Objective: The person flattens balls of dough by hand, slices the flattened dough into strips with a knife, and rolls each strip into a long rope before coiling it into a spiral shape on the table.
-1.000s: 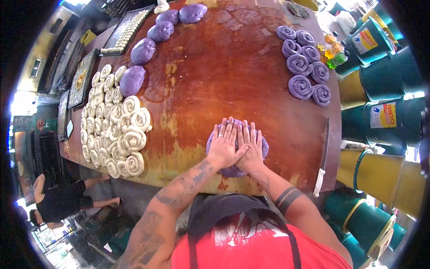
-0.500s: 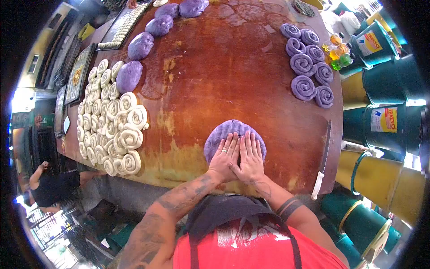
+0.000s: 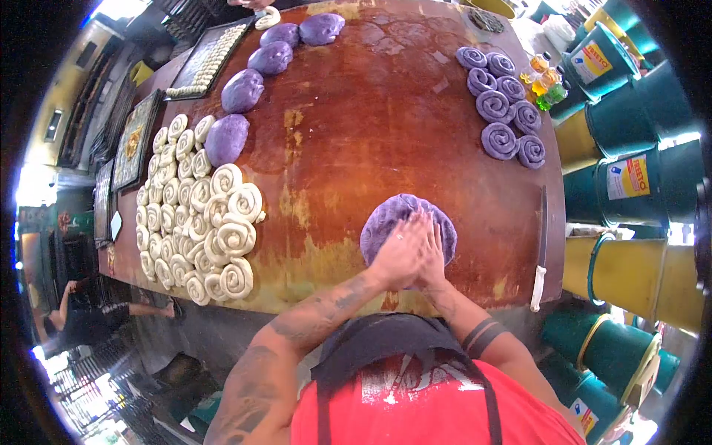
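Observation:
A flattened round of purple dough (image 3: pixel 382 222) lies on the brown wooden table (image 3: pixel 356 156) close to its front edge. My left hand (image 3: pixel 404 252) rests over the dough, fingers stretched out and slightly blurred, with a ring on one finger. Close against it, my right hand (image 3: pixel 432 256) also has its fingers extended over the dough; the left partly covers it. Neither hand is wrapped round anything. On the left stand many white dough coils (image 3: pixel 185 215), with several purple dough lumps (image 3: pixel 228 139) behind them. Purple dough coils (image 3: pixel 499 139) sit at the right.
A long knife (image 3: pixel 541 252) lies along the right edge. Bottles (image 3: pixel 545 78) stand at the back right, near green tubs (image 3: pixel 627 122). Trays (image 3: pixel 211 59) are at the back left. Another person's hand (image 3: pixel 252 4) shows at the top; a person (image 3: pixel 81 319) is at the left.
My hands first slid back toward me on the dough, then turned and drew together, the left overlapping the right. More of the dough shows. Another person's hand has appeared beside a white dough coil.

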Tool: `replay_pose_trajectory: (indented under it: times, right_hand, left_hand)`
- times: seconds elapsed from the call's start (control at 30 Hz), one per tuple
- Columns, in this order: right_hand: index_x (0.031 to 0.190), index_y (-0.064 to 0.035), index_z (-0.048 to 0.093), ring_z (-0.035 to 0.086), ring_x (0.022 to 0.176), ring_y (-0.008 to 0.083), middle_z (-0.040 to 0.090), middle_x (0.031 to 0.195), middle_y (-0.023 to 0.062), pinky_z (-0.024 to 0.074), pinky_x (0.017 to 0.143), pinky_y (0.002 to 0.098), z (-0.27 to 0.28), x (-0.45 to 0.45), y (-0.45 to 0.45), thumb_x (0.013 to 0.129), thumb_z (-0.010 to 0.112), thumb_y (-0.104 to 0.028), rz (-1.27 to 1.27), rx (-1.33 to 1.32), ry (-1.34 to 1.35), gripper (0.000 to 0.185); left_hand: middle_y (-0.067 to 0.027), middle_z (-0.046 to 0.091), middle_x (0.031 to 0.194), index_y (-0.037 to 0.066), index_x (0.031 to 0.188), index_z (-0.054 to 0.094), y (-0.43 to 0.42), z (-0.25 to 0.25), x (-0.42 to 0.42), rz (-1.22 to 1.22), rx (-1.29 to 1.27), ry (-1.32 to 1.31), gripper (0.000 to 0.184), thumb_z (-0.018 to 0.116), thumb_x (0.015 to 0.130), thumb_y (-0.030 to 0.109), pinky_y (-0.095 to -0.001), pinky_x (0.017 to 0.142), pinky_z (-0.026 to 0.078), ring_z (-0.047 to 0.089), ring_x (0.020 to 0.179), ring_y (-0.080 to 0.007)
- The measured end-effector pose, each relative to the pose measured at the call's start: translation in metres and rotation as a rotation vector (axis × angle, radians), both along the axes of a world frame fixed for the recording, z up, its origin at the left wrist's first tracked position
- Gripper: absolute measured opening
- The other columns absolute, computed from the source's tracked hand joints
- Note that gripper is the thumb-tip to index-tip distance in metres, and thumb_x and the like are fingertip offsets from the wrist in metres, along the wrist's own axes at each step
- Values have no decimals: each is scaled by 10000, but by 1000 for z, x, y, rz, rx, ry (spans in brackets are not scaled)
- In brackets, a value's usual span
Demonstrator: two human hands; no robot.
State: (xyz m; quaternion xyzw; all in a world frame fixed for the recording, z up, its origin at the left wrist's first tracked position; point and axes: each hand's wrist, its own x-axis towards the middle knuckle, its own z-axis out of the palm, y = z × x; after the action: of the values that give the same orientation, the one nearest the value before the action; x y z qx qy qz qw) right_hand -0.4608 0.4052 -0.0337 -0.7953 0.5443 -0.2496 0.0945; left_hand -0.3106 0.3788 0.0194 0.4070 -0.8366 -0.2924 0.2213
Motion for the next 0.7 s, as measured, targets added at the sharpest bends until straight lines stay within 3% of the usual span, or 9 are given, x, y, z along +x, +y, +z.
replay_pose_trajectory:
  times: [0.03, 0.17, 0.4, 0.57, 0.67, 0.7]
  right_hand:
    - [1586, -29, 393, 179, 1596, 405, 227, 1720, 183, 143, 1304, 540, 18, 3, 4, 943, 518, -264, -53, 101, 88, 695]
    - [1590, -30, 385, 171, 1598, 403, 216, 1723, 183, 140, 1305, 538, 43, 4, -1, 947, 514, -265, -136, 207, 238, 696]
    - [1597, -30, 371, 157, 1602, 400, 196, 1729, 183, 136, 1306, 534, 32, -11, -22, 954, 507, -267, -156, 253, 323, 699]
    - [1603, -31, 362, 147, 1604, 397, 182, 1733, 183, 132, 1307, 530, 46, -21, -30, 958, 502, -268, -136, 275, 298, 701]
    - [1601, -29, 363, 130, 1608, 393, 159, 1735, 196, 136, 1307, 530, 77, -5, -40, 969, 485, -278, -71, 181, 155, 690]
    - [1632, -35, 289, 99, 1616, 378, 119, 1742, 198, 111, 1310, 525, 48, -5, -40, 991, 453, -303, -44, 204, 170, 714]
  left_hand:
    - [-243, 139, 1724, 20, 1640, 263, 9, 8, -6, -25, 62, -26, 856, 522, 1000, 526, -528, 1291, 114, 103, 1604, -416]
    - [-224, 133, 1734, 51, 1649, 259, 4, 14, -13, -77, 44, -113, 953, 548, 946, 626, -540, 1294, 75, 81, 1614, -394]
    - [-205, 178, 1727, 99, 1643, 304, -20, 18, -29, -58, 1, -98, 919, 591, 928, 600, -561, 1290, 93, 131, 1606, -392]
    - [-233, 241, 1698, -10, 1609, 309, -36, 10, -17, -88, 119, 25, 815, 491, 1024, 528, -528, 1292, 113, 177, 1594, -390]
    - [-262, 248, 1688, -33, 1602, 304, -29, 10, -4, 9, 88, -22, 802, 517, 1015, 470, -537, 1290, 136, 218, 1580, -401]
    - [-272, 248, 1684, -30, 1596, 318, -27, 10, -4, 16, 61, -44, 805, 528, 1008, 478, -541, 1288, 140, 222, 1576, -415]
